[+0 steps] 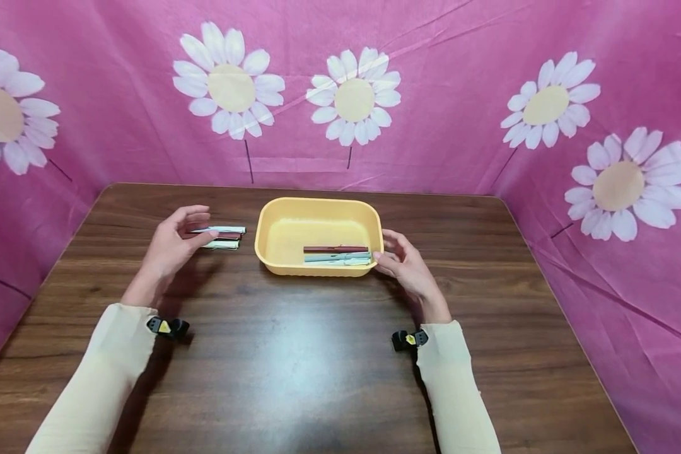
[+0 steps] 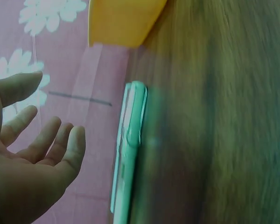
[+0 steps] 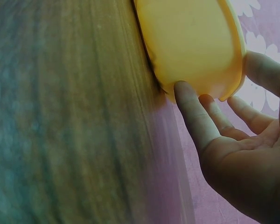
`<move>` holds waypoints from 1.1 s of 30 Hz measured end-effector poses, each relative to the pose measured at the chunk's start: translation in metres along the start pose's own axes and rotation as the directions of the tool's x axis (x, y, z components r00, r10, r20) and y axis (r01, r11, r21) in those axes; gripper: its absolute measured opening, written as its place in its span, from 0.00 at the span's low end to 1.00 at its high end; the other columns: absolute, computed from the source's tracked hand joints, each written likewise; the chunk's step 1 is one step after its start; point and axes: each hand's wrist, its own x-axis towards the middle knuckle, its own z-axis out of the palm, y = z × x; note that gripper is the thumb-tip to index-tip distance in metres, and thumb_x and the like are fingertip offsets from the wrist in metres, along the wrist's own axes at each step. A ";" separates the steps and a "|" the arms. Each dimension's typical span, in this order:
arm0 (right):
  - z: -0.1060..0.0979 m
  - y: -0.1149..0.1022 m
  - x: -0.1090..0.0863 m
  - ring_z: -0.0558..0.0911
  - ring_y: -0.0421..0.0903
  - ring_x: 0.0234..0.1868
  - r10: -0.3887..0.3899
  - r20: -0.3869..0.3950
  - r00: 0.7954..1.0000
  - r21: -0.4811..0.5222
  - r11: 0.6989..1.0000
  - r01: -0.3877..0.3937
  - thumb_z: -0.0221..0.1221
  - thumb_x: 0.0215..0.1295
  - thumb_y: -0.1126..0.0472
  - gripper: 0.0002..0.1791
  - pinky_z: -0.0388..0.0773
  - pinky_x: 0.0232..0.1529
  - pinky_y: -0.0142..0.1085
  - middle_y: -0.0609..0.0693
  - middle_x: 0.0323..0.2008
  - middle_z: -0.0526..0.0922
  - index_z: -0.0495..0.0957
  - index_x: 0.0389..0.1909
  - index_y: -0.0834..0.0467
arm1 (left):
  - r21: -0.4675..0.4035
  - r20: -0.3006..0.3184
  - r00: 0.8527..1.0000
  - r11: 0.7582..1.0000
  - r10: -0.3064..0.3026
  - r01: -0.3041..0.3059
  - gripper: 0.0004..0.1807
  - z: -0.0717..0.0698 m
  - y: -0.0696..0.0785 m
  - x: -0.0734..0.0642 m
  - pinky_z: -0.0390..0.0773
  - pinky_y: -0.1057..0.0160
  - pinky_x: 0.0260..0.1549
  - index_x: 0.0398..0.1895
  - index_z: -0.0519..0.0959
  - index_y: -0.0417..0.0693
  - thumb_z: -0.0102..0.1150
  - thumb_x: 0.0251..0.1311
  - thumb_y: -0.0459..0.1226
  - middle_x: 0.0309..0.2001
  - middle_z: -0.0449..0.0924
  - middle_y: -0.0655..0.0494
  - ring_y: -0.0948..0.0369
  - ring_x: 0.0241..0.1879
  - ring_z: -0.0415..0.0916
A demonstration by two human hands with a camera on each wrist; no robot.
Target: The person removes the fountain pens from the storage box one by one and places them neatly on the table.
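Near the table's far left, several capped pens (image 1: 227, 244) lie side by side, light blue, dark red and pale green. My left hand (image 1: 173, 243) hovers over their left ends, thumb and fingers spread apart. In the left wrist view its fingers (image 2: 74, 151) are clear of the green pen (image 2: 130, 140) and hold nothing. A yellow plastic basket (image 1: 272, 261) stands right of these pens. Inside, along its front right, lie a dark red pen (image 1: 335, 250), a blue-grey pen and a pale one. My right hand (image 1: 408, 268) grips the basket's right end, thumb at the rim, fingers against the outer wall.
The brown wood-grain table (image 1: 295, 366) extends toward me. A pink cloth (image 1: 431, 126) with large white daisies hangs behind it and along both sides. Each wrist wears a small black camera (image 1: 170, 328) at the sleeve's cuff.
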 end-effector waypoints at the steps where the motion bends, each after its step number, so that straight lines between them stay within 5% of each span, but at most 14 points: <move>1: 0.000 0.001 0.000 0.81 0.45 0.50 -0.002 0.000 1.000 -0.001 1.000 0.002 0.56 0.72 0.74 0.33 0.79 0.57 0.45 0.68 0.67 0.66 0.57 0.75 0.64 | -0.004 0.017 1.000 1.000 0.005 -0.005 0.24 0.002 0.002 0.000 0.76 0.76 0.42 0.62 0.76 0.52 0.68 0.64 0.34 0.50 0.77 0.68 0.65 0.49 0.78; 11: 0.000 -0.002 -0.001 0.81 0.45 0.49 -0.001 -0.007 1.000 0.009 1.000 0.001 0.56 0.71 0.74 0.33 0.78 0.57 0.47 0.68 0.67 0.66 0.58 0.75 0.64 | -0.112 0.117 0.993 0.993 -0.022 0.035 0.32 0.021 0.023 0.002 0.79 0.72 0.46 0.70 0.70 0.48 0.69 0.63 0.33 0.61 0.75 0.50 0.62 0.55 0.78; 19: 0.000 -0.001 0.001 0.81 0.43 0.48 -0.002 -0.004 1.000 0.012 1.000 0.003 0.55 0.72 0.74 0.33 0.78 0.57 0.46 0.68 0.68 0.65 0.57 0.75 0.63 | -0.118 0.195 0.977 0.991 0.082 -0.060 0.31 0.037 0.033 0.009 0.79 0.70 0.48 0.69 0.68 0.39 0.66 0.63 0.27 0.61 0.75 0.39 0.62 0.54 0.76; 25: -0.001 0.000 0.002 0.81 0.45 0.49 0.003 -0.003 1.000 0.001 1.000 -0.003 0.55 0.72 0.74 0.33 0.79 0.57 0.46 0.67 0.68 0.65 0.57 0.75 0.62 | -0.141 0.230 0.968 0.987 0.102 -0.071 0.32 0.049 0.035 0.012 0.77 0.70 0.51 0.68 0.69 0.36 0.66 0.61 0.25 0.61 0.74 0.32 0.45 0.59 0.73; 33: -0.002 0.001 0.001 0.80 0.47 0.51 0.010 0.006 1.000 -0.003 1.000 -0.010 0.56 0.72 0.73 0.34 0.79 0.57 0.45 0.67 0.68 0.65 0.57 0.76 0.62 | -0.174 0.246 0.962 0.982 0.119 -0.077 0.30 0.064 0.037 0.013 0.75 0.64 0.57 0.66 0.70 0.35 0.65 0.60 0.24 0.59 0.75 0.36 0.51 0.59 0.73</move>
